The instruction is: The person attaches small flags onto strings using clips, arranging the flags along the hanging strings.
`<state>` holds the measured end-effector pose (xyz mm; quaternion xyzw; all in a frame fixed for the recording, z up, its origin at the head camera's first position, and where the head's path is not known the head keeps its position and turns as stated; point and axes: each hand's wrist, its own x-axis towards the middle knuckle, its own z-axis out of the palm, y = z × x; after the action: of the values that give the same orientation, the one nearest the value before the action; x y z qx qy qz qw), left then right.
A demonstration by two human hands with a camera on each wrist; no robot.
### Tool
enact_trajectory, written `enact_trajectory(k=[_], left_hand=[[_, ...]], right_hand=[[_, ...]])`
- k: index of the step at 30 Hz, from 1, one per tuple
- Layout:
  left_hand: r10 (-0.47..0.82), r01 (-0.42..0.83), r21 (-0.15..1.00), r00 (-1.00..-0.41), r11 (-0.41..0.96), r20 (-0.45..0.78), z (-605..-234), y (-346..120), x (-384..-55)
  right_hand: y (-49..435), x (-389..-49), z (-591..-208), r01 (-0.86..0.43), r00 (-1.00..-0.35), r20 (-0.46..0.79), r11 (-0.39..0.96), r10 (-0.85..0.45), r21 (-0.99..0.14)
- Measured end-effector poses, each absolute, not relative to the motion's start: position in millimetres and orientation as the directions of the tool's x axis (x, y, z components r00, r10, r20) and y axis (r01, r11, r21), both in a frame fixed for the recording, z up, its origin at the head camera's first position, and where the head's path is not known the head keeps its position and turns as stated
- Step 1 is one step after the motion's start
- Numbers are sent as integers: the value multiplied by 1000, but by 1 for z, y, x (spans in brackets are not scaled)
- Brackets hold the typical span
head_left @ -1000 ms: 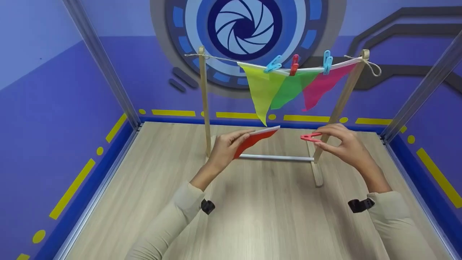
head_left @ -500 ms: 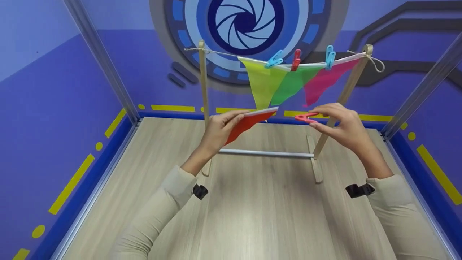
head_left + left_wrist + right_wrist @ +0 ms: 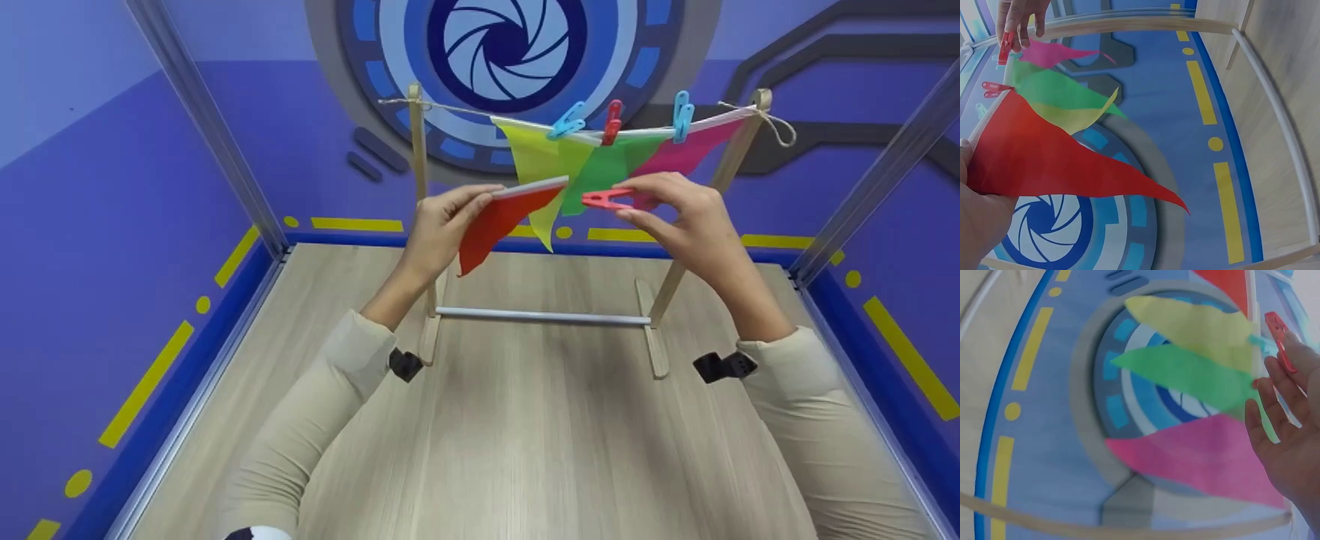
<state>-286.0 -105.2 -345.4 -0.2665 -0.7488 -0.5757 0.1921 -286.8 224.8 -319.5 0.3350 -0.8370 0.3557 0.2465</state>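
Observation:
My left hand (image 3: 441,229) pinches a red triangular flag (image 3: 501,219) by its white top edge, and the cloth hangs below the fingers. Thumb and fingertips of my right hand (image 3: 686,217) hold a red clothespin (image 3: 606,199), its nose pointing left toward the flag but apart from it. Behind both hands a string carries a yellow flag (image 3: 525,150), a green flag (image 3: 600,176) and a pink flag (image 3: 697,150). Blue clothespins (image 3: 568,121) and another red clothespin (image 3: 612,122) grip their top edges. In the left wrist view the red flag (image 3: 1067,157) spreads out below my thumb.
Two wooden posts (image 3: 420,150) hold up the string (image 3: 461,111), with a white crossbar (image 3: 544,316) joining them low down. Wooden feet (image 3: 655,345) stand on the wood-grain table (image 3: 525,435). A patterned blue wall (image 3: 255,150) rises behind, and metal frame posts flank the space.
Both hands have risen toward the string, the left with the red flag and the right with the red clothespin. The clothespin has also moved left, closer to the flag.

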Motion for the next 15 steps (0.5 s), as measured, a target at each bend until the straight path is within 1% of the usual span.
enact_trajectory(k=[4, 12, 15], left_hand=[[171, 619, 766, -785, 173, 595, -336, -110, -295], [195, 618, 772, -783, 145, 590, -323, -114, -312], [200, 610, 783, -788, 123, 583, -319, -114, -317]], right_hand=[[212, -288, -306, -753, -634, 664, 514, -397, -411], [193, -293, -271, -797, -556, 705, 522, -440, -304], [185, -295, -260, -797, -555, 705, 526, -442, -297]])
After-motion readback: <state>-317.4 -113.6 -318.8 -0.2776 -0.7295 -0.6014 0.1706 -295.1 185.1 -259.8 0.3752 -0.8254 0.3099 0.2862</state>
